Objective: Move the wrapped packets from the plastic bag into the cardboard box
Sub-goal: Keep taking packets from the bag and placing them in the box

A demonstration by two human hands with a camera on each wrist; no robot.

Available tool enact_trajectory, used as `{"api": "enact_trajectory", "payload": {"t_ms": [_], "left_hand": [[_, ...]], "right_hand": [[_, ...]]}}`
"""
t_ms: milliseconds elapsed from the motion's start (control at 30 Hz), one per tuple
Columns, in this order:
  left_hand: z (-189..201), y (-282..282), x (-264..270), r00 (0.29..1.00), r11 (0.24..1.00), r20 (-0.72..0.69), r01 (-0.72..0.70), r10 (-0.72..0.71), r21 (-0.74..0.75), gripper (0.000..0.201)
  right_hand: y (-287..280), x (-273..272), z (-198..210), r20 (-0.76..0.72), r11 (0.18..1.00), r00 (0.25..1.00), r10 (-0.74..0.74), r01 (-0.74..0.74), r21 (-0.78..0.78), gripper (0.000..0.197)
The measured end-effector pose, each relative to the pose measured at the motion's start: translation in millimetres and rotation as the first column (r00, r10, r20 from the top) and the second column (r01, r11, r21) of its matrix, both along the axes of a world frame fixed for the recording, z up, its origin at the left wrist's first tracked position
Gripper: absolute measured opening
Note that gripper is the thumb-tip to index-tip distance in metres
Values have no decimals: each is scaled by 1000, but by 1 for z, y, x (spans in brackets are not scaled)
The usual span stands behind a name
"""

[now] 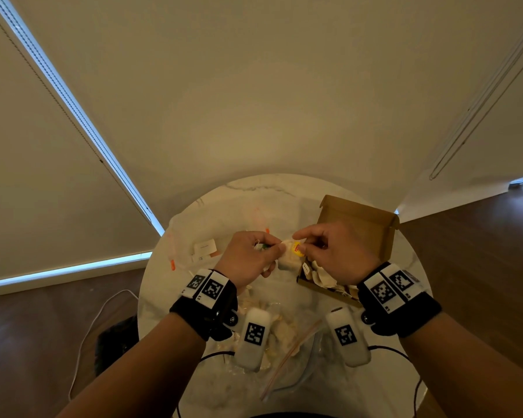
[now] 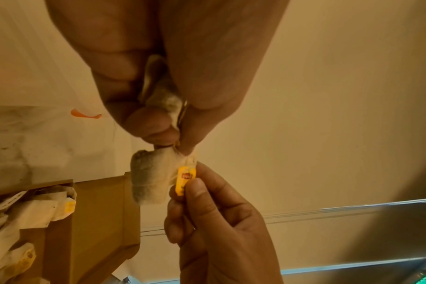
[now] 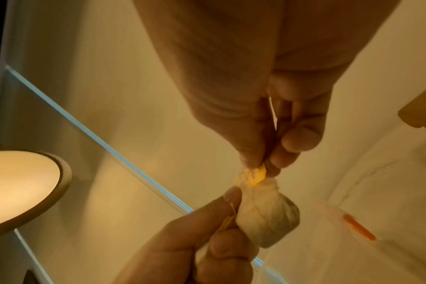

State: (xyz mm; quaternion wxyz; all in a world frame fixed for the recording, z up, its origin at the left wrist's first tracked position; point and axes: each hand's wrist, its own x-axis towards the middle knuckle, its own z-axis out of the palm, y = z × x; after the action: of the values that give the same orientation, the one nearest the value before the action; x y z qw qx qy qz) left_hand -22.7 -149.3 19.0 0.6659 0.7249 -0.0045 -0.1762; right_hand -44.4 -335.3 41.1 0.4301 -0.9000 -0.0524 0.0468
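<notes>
1. Nearest, the plastic bag [image 1: 280,354] lies open on the surface [image 1: 160,285], with several pale packets visible inside: work remains.
2. Above it, the left hand [image 1: 248,257] has its grip clamped on 1 packet [image 1: 287,259], with another tucked in its palm; the right hand [image 1: 332,251] pinches the packet's yellow tag [image 1: 297,248].
3. Farther right, the cardboard box [image 1: 372,233] stands open, already holding several packets; I judge the task roughly midway.
</notes>
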Motion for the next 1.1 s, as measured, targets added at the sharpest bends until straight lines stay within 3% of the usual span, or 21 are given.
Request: {"api": "enact_trajectory", "payload": {"t_ms": [133, 333, 600, 733, 900, 967, 1033, 1100], "left_hand": [[0, 0, -1, 1000, 1000, 16, 19, -19, -5, 11], [1, 2, -1, 999, 999, 27, 29, -27, -41, 10], [0, 6, -5, 994, 995, 111, 19, -7, -103, 8], [8, 7, -9, 999, 971, 17, 48, -45, -235, 25], [15, 8, -10, 995, 954, -76, 36, -61, -296, 56], [16, 8, -9, 994, 955, -91, 27, -57, -296, 63], [16, 7, -8, 994, 957, -97, 17, -47, -291, 68], [17, 5, -8, 994, 958, -106, -10, -21, -287, 69]], "right_hand": [[2, 2, -1, -19, 998, 1000, -17, 18, 58, 11], [5, 0, -6, -92, 938, 988, -125, 148, 314, 5], [5, -1, -3, -120, 894, 983, -140, 177, 411, 9], [7, 1, -4, -138, 843, 964, -228, 266, 468, 27], [11, 1, -4, -174, 805, 956, -236, 293, 516, 23], [11, 1, -4, -132, 821, 954, -270, 300, 487, 19], [12, 0, -1, 25, 890, 947, -321, 292, 351, 11], [17, -3, 4, 172, 950, 949, -263, 223, 218, 10]]}}
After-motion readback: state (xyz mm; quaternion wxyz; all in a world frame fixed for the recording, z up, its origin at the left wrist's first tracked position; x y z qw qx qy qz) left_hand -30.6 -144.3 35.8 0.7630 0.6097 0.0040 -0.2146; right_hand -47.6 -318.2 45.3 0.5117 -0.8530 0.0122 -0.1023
